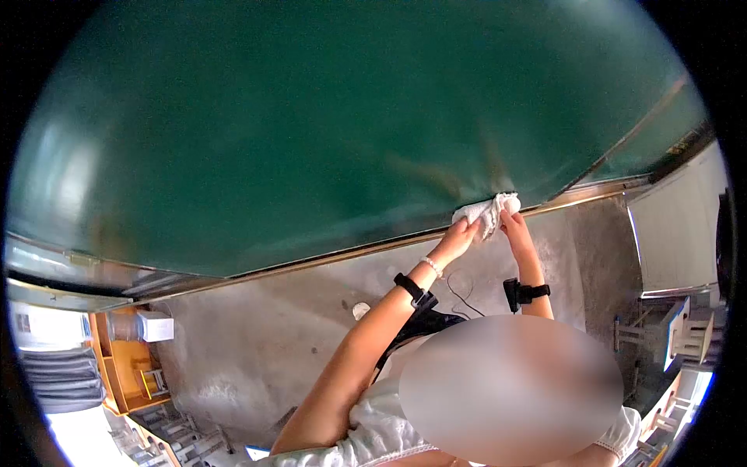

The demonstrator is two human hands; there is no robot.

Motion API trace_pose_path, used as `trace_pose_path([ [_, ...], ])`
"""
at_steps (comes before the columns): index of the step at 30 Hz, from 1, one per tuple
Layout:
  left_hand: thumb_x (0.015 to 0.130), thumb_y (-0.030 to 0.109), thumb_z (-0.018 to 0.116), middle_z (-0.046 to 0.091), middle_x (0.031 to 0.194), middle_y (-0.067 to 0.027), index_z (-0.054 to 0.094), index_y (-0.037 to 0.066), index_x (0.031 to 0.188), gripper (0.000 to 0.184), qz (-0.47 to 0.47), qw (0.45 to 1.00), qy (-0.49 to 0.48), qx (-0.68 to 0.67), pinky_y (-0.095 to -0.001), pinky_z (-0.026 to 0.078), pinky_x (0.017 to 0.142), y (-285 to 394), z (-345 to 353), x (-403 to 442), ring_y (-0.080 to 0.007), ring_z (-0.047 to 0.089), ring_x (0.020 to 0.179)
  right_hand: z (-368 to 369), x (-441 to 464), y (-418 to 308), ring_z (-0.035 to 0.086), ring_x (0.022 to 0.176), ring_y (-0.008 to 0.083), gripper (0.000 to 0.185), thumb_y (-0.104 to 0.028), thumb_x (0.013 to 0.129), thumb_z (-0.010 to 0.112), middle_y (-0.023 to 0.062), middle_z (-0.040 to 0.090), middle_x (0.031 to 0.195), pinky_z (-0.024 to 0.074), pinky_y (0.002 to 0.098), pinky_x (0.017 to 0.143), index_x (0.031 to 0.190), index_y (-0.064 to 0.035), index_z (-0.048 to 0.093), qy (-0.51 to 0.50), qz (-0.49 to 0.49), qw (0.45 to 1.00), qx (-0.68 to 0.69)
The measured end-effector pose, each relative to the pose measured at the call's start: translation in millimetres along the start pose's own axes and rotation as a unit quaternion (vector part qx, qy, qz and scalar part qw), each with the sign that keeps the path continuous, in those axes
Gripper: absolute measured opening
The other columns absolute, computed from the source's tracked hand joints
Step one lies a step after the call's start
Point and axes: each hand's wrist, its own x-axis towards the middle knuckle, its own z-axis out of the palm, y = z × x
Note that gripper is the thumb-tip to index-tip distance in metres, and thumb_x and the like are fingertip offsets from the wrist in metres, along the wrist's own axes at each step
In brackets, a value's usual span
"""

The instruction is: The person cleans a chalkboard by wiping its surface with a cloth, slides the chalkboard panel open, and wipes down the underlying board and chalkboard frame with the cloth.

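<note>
Cloth: 1 | left hand, right hand: 2, fingers pinching cloth | bracelet: 1

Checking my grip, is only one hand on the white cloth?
No, the left hand and the right hand both hold the white cloth.

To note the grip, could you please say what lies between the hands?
In the head view, a bunched white cloth lies between the left hand and the right hand.
</note>
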Motion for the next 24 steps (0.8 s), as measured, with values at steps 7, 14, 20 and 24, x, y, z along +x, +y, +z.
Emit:
trace_pose_path([
  [7,0.093,0.025,0.04,0.061,0.098,-0.0079,0.051,0.0,0.112,0.033,-0.072,0.996,0.011,0.042,-0.0285,0.043,0.078,19.7,-75.3,-65.2,-0.015,0.056,0.087,77.2,-25.6,-7.4,0.051,0.081,0.0069,0.024,-0.02,0.088,0.052,-0.0015,0.056,0.088,0.0425,0.0241,0.072,0.101,0.0001,0.057,-0.113,-0.028,0.993,0.013],
  [14,0.093,0.026,0.04,0.06,0.1,-0.005,0.051,0.003,0.112,0.031,-0.133,0.977,0.152,0.067,-0.0291,0.041,0.08,10.5,-163.1,-149.9,-0.0136,0.053,0.09,190.0,-46.4,-0.5,0.036,0.056,0.0061,0.024,-0.02,0.087,0.054,-0.003,0.044,0.061,0.0302,0.0251,0.048,0.074,-0.0007,0.053,-0.249,-0.188,0.944,-0.108],
  [20,0.094,0.029,0.039,0.061,0.093,-0.0092,0.051,0.002,0.108,0.034,-0.138,0.963,0.19,0.133,-0.0311,0.042,0.077,43.1,-240.2,-198.8,-0.0192,0.055,0.084,274.0,-76.1,-23.4,0.039,0.053,0.0082,0.024,-0.018,0.085,0.055,0.0023,0.047,0.058,0.033,0.0268,0.047,0.072,0.0012,0.053,-0.295,-0.222,0.917,-0.149],
  [24,0.092,0.03,0.04,0.061,0.092,-0.0134,0.053,0.001,0.104,0.033,-0.117,0.951,0.259,0.118,-0.0331,0.042,0.076,37.8,-263.9,-229.8,-0.0225,0.056,0.085,313.6,-92.4,-21.8,0.042,0.05,0.0134,0.021,-0.017,0.085,0.055,0.0058,0.05,0.058,0.0346,0.0293,0.047,0.074,0.0016,0.055,-0.309,-0.268,0.893,-0.189],
])
